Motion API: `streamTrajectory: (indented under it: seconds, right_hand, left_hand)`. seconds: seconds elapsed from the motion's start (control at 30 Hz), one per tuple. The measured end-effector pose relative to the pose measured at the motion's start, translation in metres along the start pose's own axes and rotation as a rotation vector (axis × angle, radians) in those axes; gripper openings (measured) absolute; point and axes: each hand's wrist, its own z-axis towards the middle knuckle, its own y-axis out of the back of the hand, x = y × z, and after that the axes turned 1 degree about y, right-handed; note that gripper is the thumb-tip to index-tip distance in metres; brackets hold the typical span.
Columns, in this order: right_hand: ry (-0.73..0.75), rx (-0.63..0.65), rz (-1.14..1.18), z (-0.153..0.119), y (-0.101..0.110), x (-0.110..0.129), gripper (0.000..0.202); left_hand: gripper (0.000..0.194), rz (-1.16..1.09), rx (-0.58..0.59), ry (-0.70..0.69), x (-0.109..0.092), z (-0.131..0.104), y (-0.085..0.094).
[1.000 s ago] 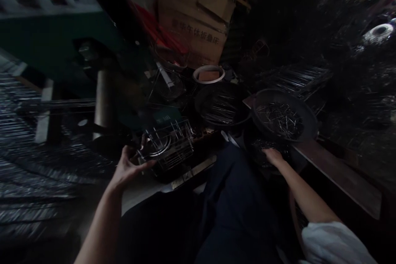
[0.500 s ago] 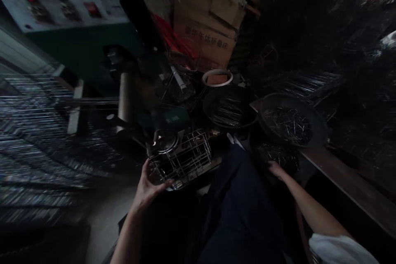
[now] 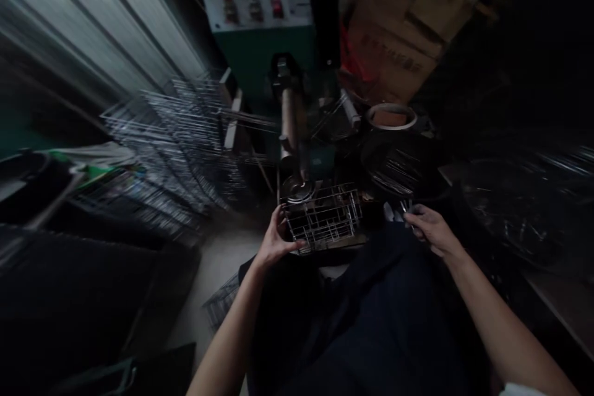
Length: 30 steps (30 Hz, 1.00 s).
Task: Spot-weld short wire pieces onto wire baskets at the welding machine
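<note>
A small wire basket [image 3: 325, 216] sits in front of my knees, its grid of thin metal rods tilted toward me. My left hand [image 3: 276, 238] grips its left end, thumb along the near lower edge and fingers at the upper corner. Behind the basket's upper left corner, a round metal electrode [image 3: 297, 189] lies beneath the thick horizontal arm [image 3: 288, 117] of a green machine. My right hand [image 3: 429, 229] is closed on a few short metal wires, pinched between thumb and fingers, to the right of the basket. Motion blur and darkness hide their exact number.
A dark bowl of wire rods [image 3: 396, 167] and a white-rimmed pot [image 3: 392, 116] stand beyond my right hand. Stacked wire racks [image 3: 180, 136] fill the left side. The machine's control panel [image 3: 264, 3] and a cardboard box [image 3: 394, 43] are at the back.
My right hand has risen from the dark container of short wires at the right and now holds a few beside my knee. My left hand stays on the basket. The view has swung left.
</note>
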Motion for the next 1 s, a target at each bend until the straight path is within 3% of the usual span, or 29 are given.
streamTrajectory:
  seconds: [0.07, 0.17, 0.3, 0.4, 0.57, 0.63, 0.8, 1.0]
  right_hand:
    - [-0.008, 0.228, 0.045, 0.0, -0.046, 0.036, 0.047]
    - [-0.03, 0.438, 0.085, -0.001, -0.098, 0.072, 0.043]
    - [-0.033, 0.731, 0.086, -0.001, -0.132, 0.096, 0.041]
    - [0.097, 0.89, -0.139, -0.002, -0.147, 0.106, 0.04]
    - [0.734, 0.748, -0.682, 0.0, -0.179, 0.097, 0.019]
    - [0.915, 0.702, -0.865, 0.003, -0.188, 0.086, 0.016]
    - [1.179, 0.545, -1.27, 0.002, -0.193, 0.064, 0.023]
    - [1.331, 0.463, -1.235, 0.001, -0.186, 0.051, 0.039]
  left_hand:
    - [0.121, -0.026, 0.002, -0.012, -0.002, -0.003, 0.003]
    - [0.122, -0.057, 0.003, -0.019, 0.001, -0.009, 0.011]
    - [0.126, -0.089, -0.022, -0.025, 0.01, -0.016, 0.023]
    - [0.127, -0.105, -0.021, -0.016, 0.013, -0.018, 0.029]
    - [0.127, -0.118, -0.021, -0.036, 0.012, -0.018, 0.027]
    - [0.127, -0.115, -0.028, -0.028, 0.011, -0.019, 0.025]
    - [0.128, -0.135, -0.055, -0.027, 0.012, -0.019, 0.021]
    - [0.131, -0.146, -0.077, -0.022, 0.018, -0.02, 0.02]
